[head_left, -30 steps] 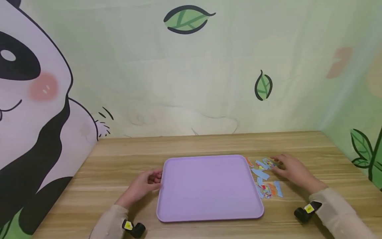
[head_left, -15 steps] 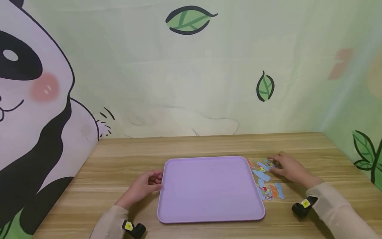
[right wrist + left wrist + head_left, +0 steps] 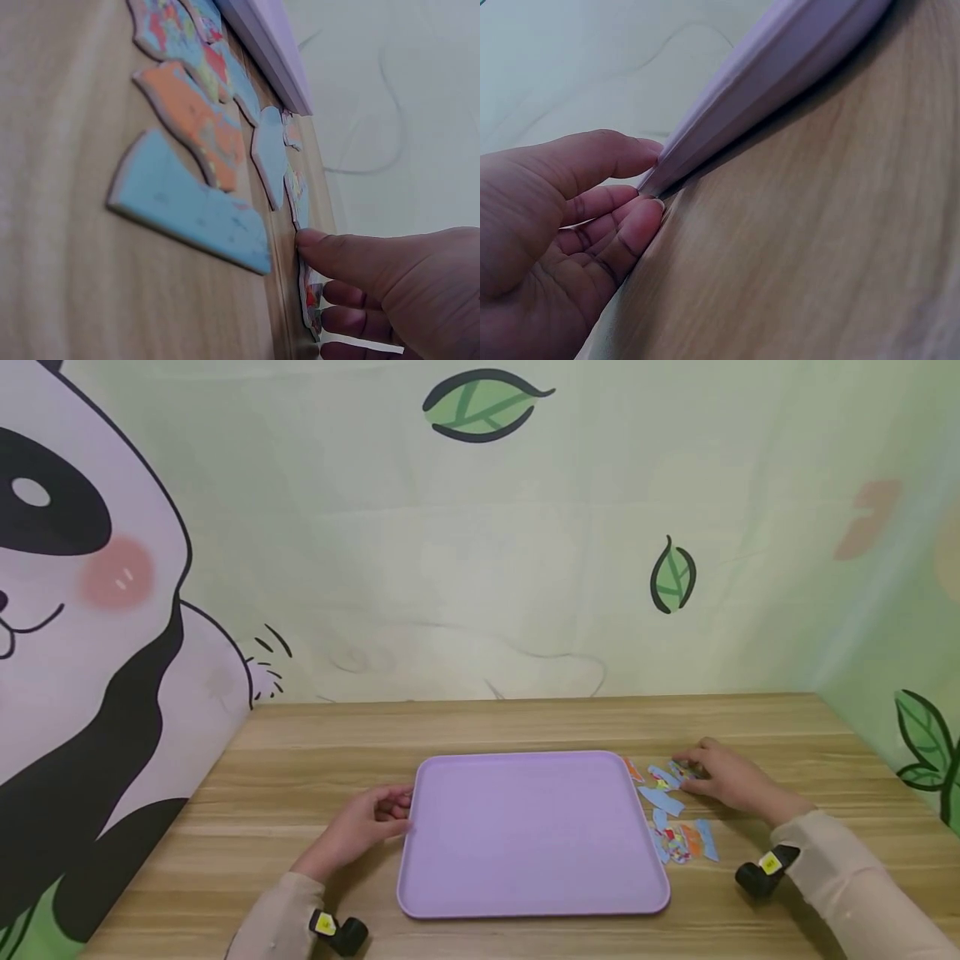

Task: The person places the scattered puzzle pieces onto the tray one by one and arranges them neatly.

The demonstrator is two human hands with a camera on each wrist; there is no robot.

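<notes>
A flat lilac tray (image 3: 532, 835) lies on the wooden table. At its left side is my left hand (image 3: 356, 828); in the left wrist view the thumb (image 3: 641, 154) and fingertips pinch the tray's edge. My right hand (image 3: 731, 781) is beyond the tray's right side, over a jigsaw puzzle piece (image 3: 313, 296) with a colourful print. Its thumb and fingers hold that piece at opposite edges, partly covering it. Nearer to me lie a blue piece (image 3: 187, 206) and an orange piece (image 3: 195, 116), both flat on the table.
Several more puzzle pieces sit close along the tray's right edge, among them a pale blue piece (image 3: 662, 801) and a small orange piece (image 3: 632, 768). Behind the table (image 3: 322, 735) rises a wall (image 3: 360, 527) printed with a panda and leaves.
My right hand has shifted slightly left, its thumb and fingers closing in around the puzzle piece. The left hand stays at the tray's edge. The head view has moved a little.
</notes>
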